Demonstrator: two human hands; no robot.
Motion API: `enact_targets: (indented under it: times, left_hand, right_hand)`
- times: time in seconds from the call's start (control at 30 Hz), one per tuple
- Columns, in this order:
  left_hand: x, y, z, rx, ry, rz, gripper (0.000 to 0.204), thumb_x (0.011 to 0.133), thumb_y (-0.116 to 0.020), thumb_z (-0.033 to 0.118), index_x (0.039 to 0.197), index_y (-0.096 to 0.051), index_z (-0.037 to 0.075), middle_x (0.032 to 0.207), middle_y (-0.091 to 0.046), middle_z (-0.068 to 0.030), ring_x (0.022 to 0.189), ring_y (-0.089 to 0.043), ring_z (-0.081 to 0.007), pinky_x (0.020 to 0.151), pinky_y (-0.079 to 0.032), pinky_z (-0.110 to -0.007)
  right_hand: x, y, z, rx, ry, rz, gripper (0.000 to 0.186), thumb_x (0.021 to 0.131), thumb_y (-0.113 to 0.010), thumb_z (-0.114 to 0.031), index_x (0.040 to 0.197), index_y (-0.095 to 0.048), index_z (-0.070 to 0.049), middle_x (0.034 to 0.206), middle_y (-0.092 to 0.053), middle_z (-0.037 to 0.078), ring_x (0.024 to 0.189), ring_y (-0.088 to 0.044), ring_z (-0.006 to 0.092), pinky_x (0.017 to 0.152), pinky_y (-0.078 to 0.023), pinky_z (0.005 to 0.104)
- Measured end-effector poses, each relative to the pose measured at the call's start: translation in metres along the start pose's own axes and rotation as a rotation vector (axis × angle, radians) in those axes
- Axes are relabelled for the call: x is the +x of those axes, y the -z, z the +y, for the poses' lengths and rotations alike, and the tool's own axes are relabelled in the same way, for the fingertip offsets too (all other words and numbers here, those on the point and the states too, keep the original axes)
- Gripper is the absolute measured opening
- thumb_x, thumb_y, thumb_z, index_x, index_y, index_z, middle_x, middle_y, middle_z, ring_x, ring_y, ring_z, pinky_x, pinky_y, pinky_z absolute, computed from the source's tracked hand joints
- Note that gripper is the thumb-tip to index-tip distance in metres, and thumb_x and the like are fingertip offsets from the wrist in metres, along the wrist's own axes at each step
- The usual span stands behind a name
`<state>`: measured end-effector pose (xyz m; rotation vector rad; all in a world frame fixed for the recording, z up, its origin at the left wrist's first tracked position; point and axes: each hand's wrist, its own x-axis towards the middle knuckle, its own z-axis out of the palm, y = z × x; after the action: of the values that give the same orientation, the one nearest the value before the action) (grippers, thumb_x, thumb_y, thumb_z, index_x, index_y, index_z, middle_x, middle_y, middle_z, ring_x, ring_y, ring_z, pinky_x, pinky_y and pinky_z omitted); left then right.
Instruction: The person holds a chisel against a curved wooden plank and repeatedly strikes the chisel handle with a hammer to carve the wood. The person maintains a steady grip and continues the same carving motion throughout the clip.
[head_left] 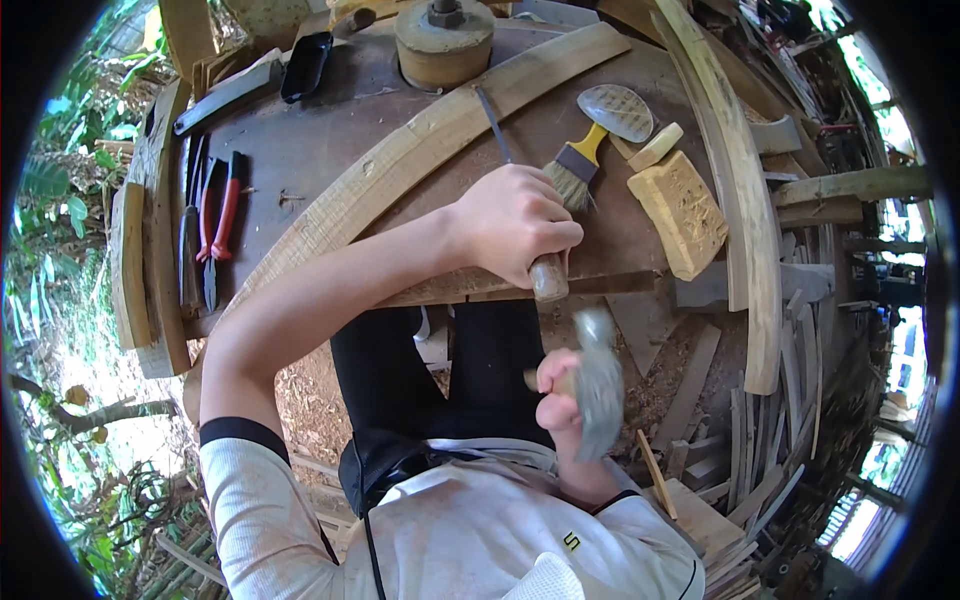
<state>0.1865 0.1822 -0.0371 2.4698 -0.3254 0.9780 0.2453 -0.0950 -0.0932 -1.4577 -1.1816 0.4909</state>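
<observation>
On the tabletop [340,120], a board [370,195] is lying already curved, its remaining work not showing clearly, while the right grip [560,385] is clasping a blurred hammer [602,400] and the left grip [522,225] is enclosing a chisel [549,279] pointing across the board.

The long-bladed hand tool [549,281] is finished in pale brown at its wooden handle and dull grey at its slim metal blade. The blurred metal hammer head [600,400] is coloured silvery grey. The curved honey-tan wooden plank [425,140] is streaked with grain. The flat paintbrush [577,166] is banded yellow, dark grey and beige. The white short-sleeved shirt [450,530] is edged in black and smudged brown.
</observation>
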Motion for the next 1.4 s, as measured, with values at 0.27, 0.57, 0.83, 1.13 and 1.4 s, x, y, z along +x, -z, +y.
enact_targets:
  times: [0.27,0.57,0.83,1.13,1.4]
  left_hand:
    - [0.005,0.001,0.0,0.017,0.019,-0.034,0.027,0.056,-0.076,0.022,0.068,-0.054,0.012,0.061,-0.058,-0.0036,0.063,-0.063,-0.0294,0.061,-0.049,-0.043]
    - [0.007,0.0,-0.001,0.006,0.032,-0.055,0.027,0.058,-0.076,0.022,0.067,-0.054,0.011,0.061,-0.058,-0.0049,0.063,-0.063,-0.0299,0.061,-0.049,-0.043]
    - [0.005,-0.002,0.0,0.001,0.045,-0.069,0.028,0.058,-0.077,0.023,0.066,-0.053,0.012,0.061,-0.058,-0.0047,0.063,-0.062,-0.0298,0.062,-0.049,-0.042]
    - [0.008,0.001,-0.002,0.013,0.032,-0.068,0.029,0.058,-0.078,0.024,0.067,-0.053,0.012,0.062,-0.058,-0.0045,0.063,-0.062,-0.03,0.063,-0.05,-0.042]
    - [0.009,-0.001,-0.003,0.04,0.01,-0.084,0.03,0.059,-0.077,0.023,0.067,-0.052,0.011,0.063,-0.058,-0.0055,0.065,-0.063,-0.0303,0.064,-0.05,-0.043]
  right_hand:
    - [-0.001,0.003,0.014,0.203,0.098,-0.044,0.03,0.097,-0.057,-0.034,0.089,-0.05,-0.006,0.067,-0.049,0.005,0.053,-0.049,0.0175,0.049,-0.036,0.0294]
    - [-0.009,-0.009,0.016,0.29,-0.04,0.066,0.02,0.086,-0.067,-0.017,0.077,-0.051,-0.006,0.07,-0.055,0.006,0.054,-0.052,0.019,0.048,-0.034,0.0324]
    - [-0.002,-0.003,0.0,0.337,-0.05,0.011,0.017,0.083,-0.063,-0.009,0.075,-0.049,-0.007,0.067,-0.049,0.006,0.051,-0.046,0.0177,0.048,-0.032,0.0322]
    - [-0.004,0.0,0.008,0.348,-0.041,-0.054,0.01,0.081,-0.062,-0.004,0.076,-0.053,-0.005,0.071,-0.055,0.004,0.054,-0.051,0.0127,0.046,-0.035,0.0308]
    - [-0.002,-0.009,0.011,0.332,-0.066,0.07,0.005,0.078,-0.057,-0.004,0.078,-0.053,-0.005,0.07,-0.054,0.005,0.058,-0.052,0.0175,0.051,-0.038,0.0318]
